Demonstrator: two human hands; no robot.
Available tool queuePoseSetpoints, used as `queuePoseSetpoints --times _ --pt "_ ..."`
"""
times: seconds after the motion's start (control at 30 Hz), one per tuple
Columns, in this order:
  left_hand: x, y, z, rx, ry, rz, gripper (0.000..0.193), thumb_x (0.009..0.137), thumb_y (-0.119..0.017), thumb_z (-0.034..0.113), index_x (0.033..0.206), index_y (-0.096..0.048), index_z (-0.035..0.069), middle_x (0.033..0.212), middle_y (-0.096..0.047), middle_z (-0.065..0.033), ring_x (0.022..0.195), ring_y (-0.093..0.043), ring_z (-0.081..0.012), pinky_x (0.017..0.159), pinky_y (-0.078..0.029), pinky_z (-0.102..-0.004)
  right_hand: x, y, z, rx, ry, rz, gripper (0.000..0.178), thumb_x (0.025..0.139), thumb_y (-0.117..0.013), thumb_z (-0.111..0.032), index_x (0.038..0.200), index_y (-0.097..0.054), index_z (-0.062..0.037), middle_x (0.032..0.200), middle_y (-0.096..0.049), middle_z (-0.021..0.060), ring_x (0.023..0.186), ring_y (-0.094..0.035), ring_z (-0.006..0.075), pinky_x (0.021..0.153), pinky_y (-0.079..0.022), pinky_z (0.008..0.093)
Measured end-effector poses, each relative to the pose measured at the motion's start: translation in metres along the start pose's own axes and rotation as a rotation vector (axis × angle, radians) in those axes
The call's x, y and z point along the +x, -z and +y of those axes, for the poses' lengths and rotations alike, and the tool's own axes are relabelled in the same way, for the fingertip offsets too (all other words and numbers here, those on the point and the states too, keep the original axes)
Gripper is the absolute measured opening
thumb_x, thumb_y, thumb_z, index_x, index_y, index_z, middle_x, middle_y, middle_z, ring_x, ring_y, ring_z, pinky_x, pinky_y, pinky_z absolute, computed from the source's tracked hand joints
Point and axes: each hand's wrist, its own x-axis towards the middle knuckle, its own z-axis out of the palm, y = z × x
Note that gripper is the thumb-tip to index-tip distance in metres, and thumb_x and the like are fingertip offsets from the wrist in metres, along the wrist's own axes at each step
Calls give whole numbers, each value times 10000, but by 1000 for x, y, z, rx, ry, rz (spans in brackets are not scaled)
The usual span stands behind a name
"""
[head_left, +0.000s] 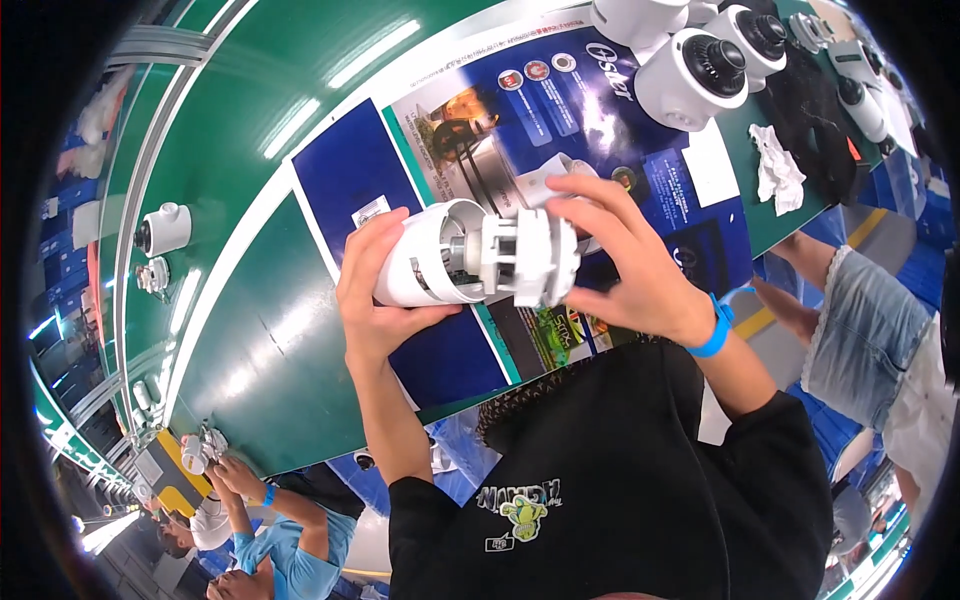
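My left hand (372, 285) wraps round a white cylindrical plastic housing (412, 262), which lies on its side in the air over a printed cardboard sheet. Its open end faces right, and a metallic part shows inside. Against that mouth sits a white plastic inner part (530, 258) with ribs and a notched rim. My right hand (630, 255) grips this part by its outer rim, thumb below and fingers above. Another white piece (558, 178) is behind my right fingers, mostly hidden.
The printed blue sheet (350, 190) covers part of the green table (270, 370). Several white units with black round ends (690, 80) stand at the far right, beside a crumpled white cloth (775, 170). Another unit (165, 230) lies at left. Co-workers (290, 545) are on both sides.
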Motion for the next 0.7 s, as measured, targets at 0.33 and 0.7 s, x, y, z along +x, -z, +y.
queuePoseSetpoints --times 0.33,0.7 --pt "-4 -23 -4 -216 19 15 896 438 -934 250 1207 -535 20 1220 -549 -208 1111 -552 -328 932 -457 -413 9 11 -12 112 25 -72 750 638 -796 -94 1294 -439 -25 1228 -476 155 1051 -528 297 822 -480 351" --pt "-10 -51 16 -840 463 104 1122 446 -943 355 1329 -367 -30 1291 -505 -138 1192 -503 -228 1017 -398 -369 17 -22 28 585 92 -29 1308 476 -912 -382 1459 -133 -12 1470 -251 160 1373 -251 296 1096 -262 408"
